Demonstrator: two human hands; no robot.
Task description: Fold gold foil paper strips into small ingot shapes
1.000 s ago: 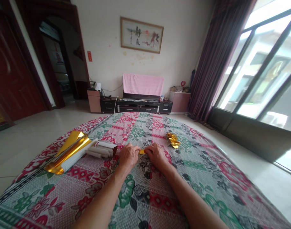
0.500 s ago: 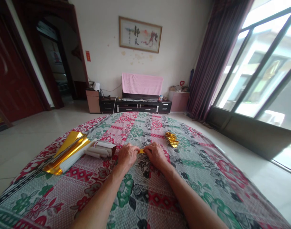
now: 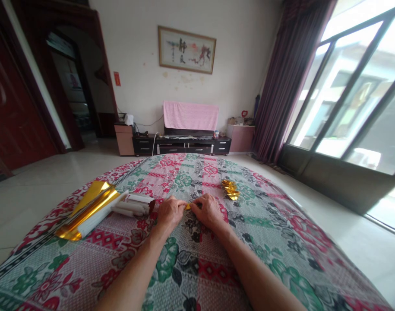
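Between my fingertips, low over the patterned tablecloth (image 3: 187, 259), is a small piece of gold foil paper (image 3: 188, 207). My left hand (image 3: 170, 211) pinches its left end. On the other end, my right hand (image 3: 210, 211) is closed, thumb and fingers together. Most of the piece is covered by the fingers, so its full shape is hidden. Several folded gold foil pieces (image 3: 230, 189) lie in a short row beyond my right hand. To the left of my left hand rests a loosely rolled gold foil sheet (image 3: 96, 206) with a white underside.
White paper rolls (image 3: 134, 204) lie beside the gold sheet, left of my hand. Past the table's far edge stands a low black cabinet (image 3: 143, 146), with a pink cloth (image 3: 191, 115) draped over something on it. A purple curtain (image 3: 278, 82) hangs by the window at right.
My hands have come closer together, and less of the gold foil shows between them. The whole view has shifted slightly. The other foil pieces stay where they were.
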